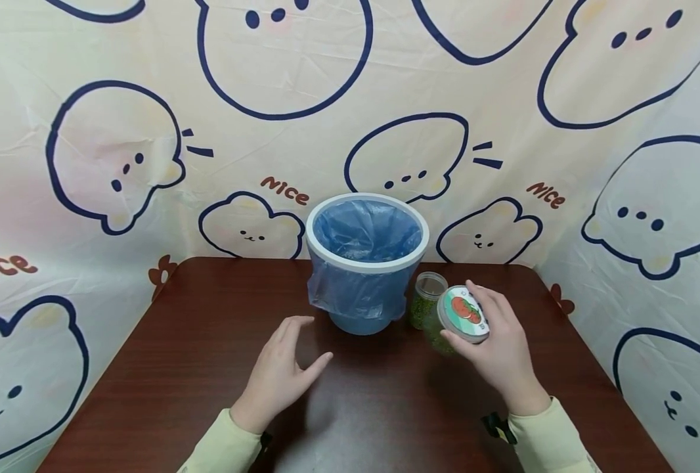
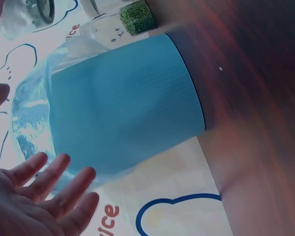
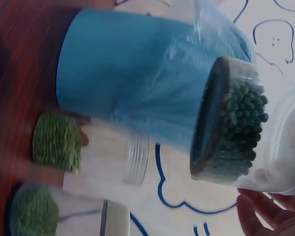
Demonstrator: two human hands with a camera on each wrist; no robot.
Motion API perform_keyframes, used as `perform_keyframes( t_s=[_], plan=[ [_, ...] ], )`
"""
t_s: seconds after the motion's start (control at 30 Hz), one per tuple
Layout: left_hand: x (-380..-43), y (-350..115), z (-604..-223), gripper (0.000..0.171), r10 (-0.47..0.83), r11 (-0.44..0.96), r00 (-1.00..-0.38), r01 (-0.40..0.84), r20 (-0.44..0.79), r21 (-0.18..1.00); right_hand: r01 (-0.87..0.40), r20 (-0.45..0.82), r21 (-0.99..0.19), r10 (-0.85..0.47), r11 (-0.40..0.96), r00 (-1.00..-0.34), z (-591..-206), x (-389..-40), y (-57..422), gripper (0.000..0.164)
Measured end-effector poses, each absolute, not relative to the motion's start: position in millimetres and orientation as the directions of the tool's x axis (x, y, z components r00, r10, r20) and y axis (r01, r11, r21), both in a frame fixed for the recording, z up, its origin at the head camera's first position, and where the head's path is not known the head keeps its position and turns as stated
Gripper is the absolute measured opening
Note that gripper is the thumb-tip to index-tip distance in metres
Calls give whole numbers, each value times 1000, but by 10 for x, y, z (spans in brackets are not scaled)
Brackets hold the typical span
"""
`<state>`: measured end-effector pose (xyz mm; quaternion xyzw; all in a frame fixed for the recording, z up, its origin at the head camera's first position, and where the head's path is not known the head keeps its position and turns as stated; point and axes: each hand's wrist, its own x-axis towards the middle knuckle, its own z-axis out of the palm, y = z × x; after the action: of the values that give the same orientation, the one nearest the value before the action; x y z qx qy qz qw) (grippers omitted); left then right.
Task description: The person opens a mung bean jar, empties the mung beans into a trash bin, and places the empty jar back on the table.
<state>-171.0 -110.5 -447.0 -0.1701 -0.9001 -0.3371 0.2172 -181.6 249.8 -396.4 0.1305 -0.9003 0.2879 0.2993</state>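
Observation:
My right hand (image 1: 503, 348) grips a clear jar (image 3: 241, 128) of small green beans around its lid end, above the table. Its lid (image 1: 465, 314) bears a tomato picture and faces the head camera. Just behind stands a jar (image 1: 424, 307) of green beans with a clear threaded rim and no coloured lid showing. A white-lidded jar (image 3: 34, 214) of green beans shows in the right wrist view; in the head view the held jar seems to cover it. My left hand (image 1: 279, 368) holds nothing, fingers spread, in front of the blue bin (image 1: 358, 325), left of its middle.
A thin blue bag (image 1: 356, 292) lines the bin and hangs over its outside, under a white rim ring (image 1: 368, 266). The bin stands near the back of the dark wooden table (image 1: 208, 341). A cartoon-printed cloth (image 1: 255, 151) surrounds the table's back and sides.

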Motion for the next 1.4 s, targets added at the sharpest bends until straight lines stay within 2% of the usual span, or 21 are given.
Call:
perform_keyframes(
  t_s=[0.27,0.47,0.63,0.77,0.9,1.4],
  plan=[
    [-1762,-958,-4400,76,223,638,-836,514,502,574,-517,650,-407,-159,753,-743,-3969,-1811,2201,95],
    [-1748,-795,-4383,82,222,604,-850,505,478,617,-597,669,-420,-212,684,-712,-3957,-1836,2003,97],
    [-1714,-643,-4373,92,238,574,-861,499,450,649,-667,699,-402,-261,627,-666,-3969,-1859,1870,91],
    [-1697,-569,-4379,101,273,547,-849,524,453,653,-711,734,-364,-284,602,-616,-4003,-1872,1764,87],
    [-1681,-525,-4414,106,303,528,-834,550,461,647,-734,743,-351,-303,582,-596,-4058,-1861,1680,88],
    [-1659,-469,-4529,107,339,470,-798,603,499,645,-799,758,-315,-371,512,-536,-4207,-1790,1534,89]
  ],
)
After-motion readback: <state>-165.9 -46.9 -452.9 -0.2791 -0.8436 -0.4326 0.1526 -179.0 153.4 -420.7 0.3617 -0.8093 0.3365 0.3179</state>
